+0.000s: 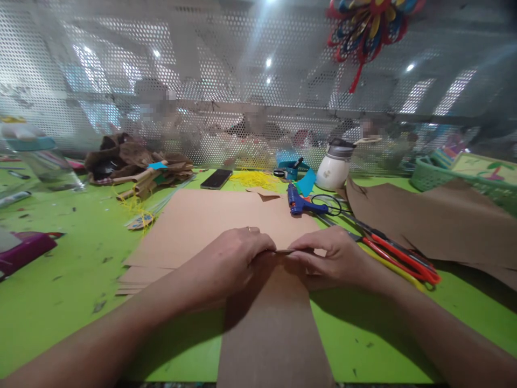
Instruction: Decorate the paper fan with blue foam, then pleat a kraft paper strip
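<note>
Nearest lies a brown paper strip [274,339], cut off by the bottom of the view and reaching up over the green table [60,318] to both hands. At far left, a purple object [30,250] is cropped, its kind unclear. Next, a stack of brown sheets [202,215] lies flat and looks unworked, partly hidden behind the left forearm. The left hand [236,256] grips the strip's far edge, its thumb out of sight; a blue glue gun [301,203] lies beyond, unheld; the right hand [337,253] pinches the same edge. That edge appears partly turned up while the rest stays unfolded, so this piece seems far from finished; whether any crease is set, I cannot tell. Farther right, red-handled scissors [398,256] lie unused beside darker paper [424,221] that runs off the view.
</note>
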`<action>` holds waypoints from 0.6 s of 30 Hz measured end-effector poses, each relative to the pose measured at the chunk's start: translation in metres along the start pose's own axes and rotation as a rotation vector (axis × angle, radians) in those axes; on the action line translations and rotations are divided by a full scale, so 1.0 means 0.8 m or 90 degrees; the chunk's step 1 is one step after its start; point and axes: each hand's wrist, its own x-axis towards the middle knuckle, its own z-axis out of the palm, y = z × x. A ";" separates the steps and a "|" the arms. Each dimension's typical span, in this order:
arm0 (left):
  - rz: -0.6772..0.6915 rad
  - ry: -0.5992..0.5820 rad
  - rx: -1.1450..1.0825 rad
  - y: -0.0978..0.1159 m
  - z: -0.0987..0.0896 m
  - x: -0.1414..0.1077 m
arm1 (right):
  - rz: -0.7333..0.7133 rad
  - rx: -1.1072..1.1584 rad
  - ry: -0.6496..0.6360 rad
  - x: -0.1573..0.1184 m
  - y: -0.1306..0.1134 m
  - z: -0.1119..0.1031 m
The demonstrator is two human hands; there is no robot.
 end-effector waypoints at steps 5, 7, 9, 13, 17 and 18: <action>-0.002 -0.006 0.008 0.001 -0.002 -0.001 | 0.009 0.020 0.007 -0.001 -0.001 0.002; -0.004 -0.003 0.015 0.002 -0.001 -0.002 | 0.010 0.021 0.005 -0.001 -0.001 0.002; -0.001 -0.002 0.019 0.003 0.000 -0.002 | 0.011 0.023 -0.002 -0.001 -0.002 0.001; 0.001 -0.013 0.006 0.004 0.000 -0.003 | 0.013 0.026 -0.008 -0.002 -0.006 -0.001; -0.038 -0.028 -0.022 0.001 -0.003 -0.001 | 0.039 0.048 -0.017 -0.001 -0.010 -0.003; -0.053 -0.032 -0.030 0.000 -0.004 -0.001 | 0.048 0.061 -0.026 -0.001 -0.010 -0.003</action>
